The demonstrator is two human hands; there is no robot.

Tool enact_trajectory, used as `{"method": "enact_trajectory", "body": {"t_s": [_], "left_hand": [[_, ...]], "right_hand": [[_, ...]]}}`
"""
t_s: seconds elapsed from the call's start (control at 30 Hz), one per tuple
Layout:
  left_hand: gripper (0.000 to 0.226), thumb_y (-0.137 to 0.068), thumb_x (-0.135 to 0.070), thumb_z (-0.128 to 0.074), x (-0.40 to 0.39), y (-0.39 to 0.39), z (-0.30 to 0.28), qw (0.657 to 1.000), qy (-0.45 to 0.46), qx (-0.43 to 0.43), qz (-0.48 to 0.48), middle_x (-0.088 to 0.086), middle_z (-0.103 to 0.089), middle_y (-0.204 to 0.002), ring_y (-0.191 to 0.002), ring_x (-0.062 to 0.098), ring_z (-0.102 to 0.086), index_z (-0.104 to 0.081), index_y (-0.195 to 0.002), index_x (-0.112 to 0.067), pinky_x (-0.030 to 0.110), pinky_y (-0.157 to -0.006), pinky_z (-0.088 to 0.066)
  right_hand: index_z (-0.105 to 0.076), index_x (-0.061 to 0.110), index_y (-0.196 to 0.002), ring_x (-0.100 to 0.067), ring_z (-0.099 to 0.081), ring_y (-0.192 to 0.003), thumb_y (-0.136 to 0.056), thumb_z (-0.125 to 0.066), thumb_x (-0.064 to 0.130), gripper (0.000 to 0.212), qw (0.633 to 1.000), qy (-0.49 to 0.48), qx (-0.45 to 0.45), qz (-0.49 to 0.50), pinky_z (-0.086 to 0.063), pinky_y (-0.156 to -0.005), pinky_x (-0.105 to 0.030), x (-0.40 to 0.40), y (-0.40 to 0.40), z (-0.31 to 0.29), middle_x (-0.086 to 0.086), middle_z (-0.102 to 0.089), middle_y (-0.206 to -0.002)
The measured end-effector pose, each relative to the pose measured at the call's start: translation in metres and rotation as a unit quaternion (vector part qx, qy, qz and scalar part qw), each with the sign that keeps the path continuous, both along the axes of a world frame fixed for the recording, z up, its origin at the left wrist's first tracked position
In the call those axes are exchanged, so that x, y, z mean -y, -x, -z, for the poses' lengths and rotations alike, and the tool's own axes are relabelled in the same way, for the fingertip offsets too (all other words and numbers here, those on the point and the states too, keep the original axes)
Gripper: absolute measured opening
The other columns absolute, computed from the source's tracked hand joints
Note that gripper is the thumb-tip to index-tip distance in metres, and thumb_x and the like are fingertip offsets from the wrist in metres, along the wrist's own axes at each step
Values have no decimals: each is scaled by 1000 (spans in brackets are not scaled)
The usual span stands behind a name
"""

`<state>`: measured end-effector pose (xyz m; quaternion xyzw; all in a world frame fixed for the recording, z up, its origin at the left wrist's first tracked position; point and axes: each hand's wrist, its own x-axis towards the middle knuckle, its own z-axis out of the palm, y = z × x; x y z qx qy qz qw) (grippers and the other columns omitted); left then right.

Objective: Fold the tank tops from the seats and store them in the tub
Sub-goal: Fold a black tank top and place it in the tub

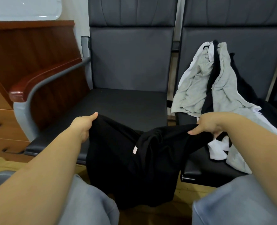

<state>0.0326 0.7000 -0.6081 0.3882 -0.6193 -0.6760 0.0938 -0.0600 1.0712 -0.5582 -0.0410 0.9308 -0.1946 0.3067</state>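
1. Tank tops, the unfolded heap (215, 82): grey, white and black pieces draped over the right seat (199, 166) and up its backrest, untouched; most of the task judged not yet done.
2. Left seat (126, 106): dark cushion mostly bare, only the near edge covered by the stretched garment; looks like the natural worktop for the fold.
3. Black tank top (126, 159): held up at its top edge between both hands, body hanging down past the front of the seats toward the floor, a small pale label (135, 150) showing near the middle. Step in hand, by judgement: spreading one piece out ahead of folding.
4. Left hand (84, 125): grip closed on the top left edge of the black tank top, thumb on top, fingers hidden under the cloth.
5. Right hand (207, 124): grip closed on the top right edge, cloth bunched beneath the fingers, close to the front of the heap.
6. Next move, as a judgement: lift and lay flat on the left seat, smooth out the bunched middle, then fold the sides in.
7. Tub: nowhere in view, so its place cannot be told.
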Motion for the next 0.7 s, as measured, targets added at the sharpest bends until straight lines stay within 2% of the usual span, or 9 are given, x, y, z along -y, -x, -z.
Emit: {"method": "enact_trajectory", "body": {"t_s": [0.1,0.17,0.23,0.37,0.43,0.5,0.53,0.6,0.7], "left_hand": [[41,-91,-28,-65,3,-7,-5,1000,-2,-17,-6,15,-66,-114,-101,28,-64,-59,-120,1,39,-86,-51],[39,-93,-27,-63,6,-13,-8,1000,-8,-25,-9,15,-66,-115,-101,27,-64,-59,-120,1,38,-88,-50],[39,-96,-25,-59,9,-20,-13,999,-13,-33,-21,15,-64,-118,-105,27,-63,-57,-123,2,38,-92,-50],[43,-97,-28,-57,16,-32,-22,999,6,-39,-28,16,-63,-123,-108,28,-62,-54,-129,1,42,-100,-48],[43,-96,-30,-57,15,-39,-28,996,91,-24,-4,17,-62,-124,-111,32,-61,-56,-128,-1,44,-101,-47],[42,-97,-31,-56,13,-48,-35,974,228,2,22,21,-61,-125,-114,38,-58,-59,-124,1,43,-100,-46],[42,-97,-31,-56,12,-53,-39,962,272,14,28,23,-62,-124,-109,39,-59,-61,-121,3,41,-95,-47],[43,-97,-32,-55,10,-61,-46,949,312,26,39,24,-64,-117,-81,34,-58,-63,-117,6,33,-75,-46],[44,-101,-26,-49,3,-69,-54,952,295,44,66,17,-64,-77,-52,16,-48,-57,-118,14,23,-54,-37]], "right_hand": [[-62,6,-102,-19,-62,-86,-81,-74,29,32,990,106,77,45,-58,-72,-33,-11,-7,-8,-8,-63,-94],[-60,7,-111,-12,-62,-77,-79,-75,20,38,979,161,112,55,-57,-64,-25,-16,-10,-14,-2,-64,-104],[-56,7,-120,-7,-54,-62,-80,-75,10,44,965,217,122,79,-52,-56,-18,-20,-9,-19,1,-62,-98],[-67,5,-98,-7,-49,-76,-83,-68,3,15,943,312,94,69,-51,-62,-13,-20,-11,-29,-7,-60,-98],[-67,4,-96,-7,-44,-70,-79,-71,13,20,941,329,44,69,-47,-64,-16,-16,-14,-32,-8,-54,-95],[-63,5,-90,-8,-40,-58,-77,-73,28,28,955,289,-37,57,-41,-60,-18,-10,-21,-36,-9,-49,-78],[-58,6,-81,-9,-38,-54,-81,-72,32,30,961,258,-87,51,-39,-55,-19,-6,-24,-37,-7,-47,-67],[-47,8,-65,-13,-38,-47,-89,-66,32,38,956,231,-170,59,-37,-49,-21,2,-28,-39,-4,-43,-52],[-49,8,-69,-15,-51,-42,-95,-59,27,34,931,302,-181,92,-48,-44,-23,12,-33,-40,-5,-53,-49]]}}
